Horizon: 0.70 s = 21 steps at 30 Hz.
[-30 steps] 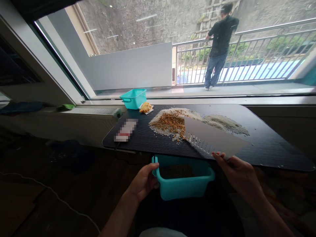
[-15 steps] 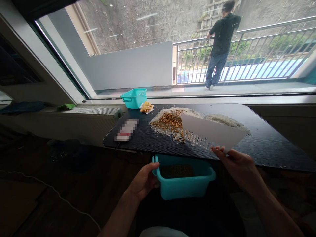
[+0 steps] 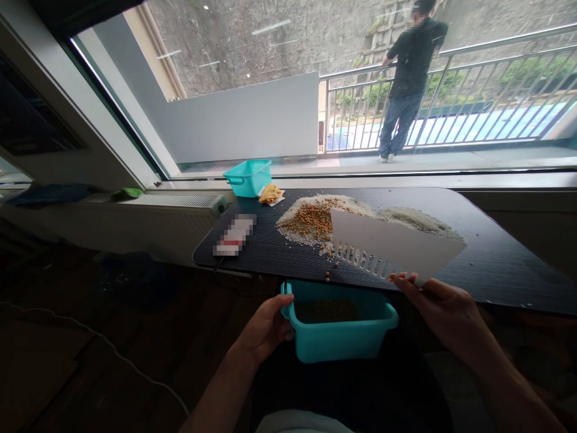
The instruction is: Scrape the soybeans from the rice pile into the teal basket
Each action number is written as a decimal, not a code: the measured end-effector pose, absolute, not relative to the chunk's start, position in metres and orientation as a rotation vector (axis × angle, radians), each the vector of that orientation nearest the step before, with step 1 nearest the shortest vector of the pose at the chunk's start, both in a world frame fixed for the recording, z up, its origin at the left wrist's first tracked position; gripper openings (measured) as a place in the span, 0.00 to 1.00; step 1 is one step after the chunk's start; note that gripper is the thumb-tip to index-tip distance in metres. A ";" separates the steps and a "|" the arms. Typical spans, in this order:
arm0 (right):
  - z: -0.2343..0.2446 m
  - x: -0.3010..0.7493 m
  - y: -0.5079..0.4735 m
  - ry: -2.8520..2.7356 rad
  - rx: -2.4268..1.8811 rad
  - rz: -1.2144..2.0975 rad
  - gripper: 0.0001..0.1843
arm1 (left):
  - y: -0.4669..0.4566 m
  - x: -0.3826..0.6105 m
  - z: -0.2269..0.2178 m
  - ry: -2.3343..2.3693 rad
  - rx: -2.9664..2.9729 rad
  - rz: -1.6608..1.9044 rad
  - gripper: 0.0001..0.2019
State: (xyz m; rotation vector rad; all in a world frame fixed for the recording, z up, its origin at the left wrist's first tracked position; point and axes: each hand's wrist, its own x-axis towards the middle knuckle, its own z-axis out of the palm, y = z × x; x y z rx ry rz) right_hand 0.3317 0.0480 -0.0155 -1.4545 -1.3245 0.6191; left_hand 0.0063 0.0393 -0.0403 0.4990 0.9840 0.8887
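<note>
Right grip (image 3: 444, 305) pinches white slotted sheet (image 3: 394, 245), long axis slanting forward-left to yellow grains (image 3: 311, 218); left grip (image 3: 265, 328) pinches teal tub (image 3: 340, 344) at its left end.

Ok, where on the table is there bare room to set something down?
Widest: right end of the table, past the white card and pale pile, bar a few specks. Narrower: the strip between the blurred item and mixed heap. Crowded: the middle, with card and piles, and far left corner, by the back bin.
</note>
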 end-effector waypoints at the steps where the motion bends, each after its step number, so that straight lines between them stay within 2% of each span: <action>1: -0.016 0.333 0.047 -1.333 -1.449 0.622 0.28 | 0.039 0.006 -0.041 0.981 0.500 0.887 0.26; 18: -0.019 0.338 0.033 -1.453 -1.449 0.770 0.26 | 0.039 0.005 -0.041 0.965 0.510 0.891 0.27; 21: -0.014 0.334 0.040 -1.417 -1.447 0.695 0.25 | 0.039 0.005 -0.041 0.956 0.513 0.894 0.27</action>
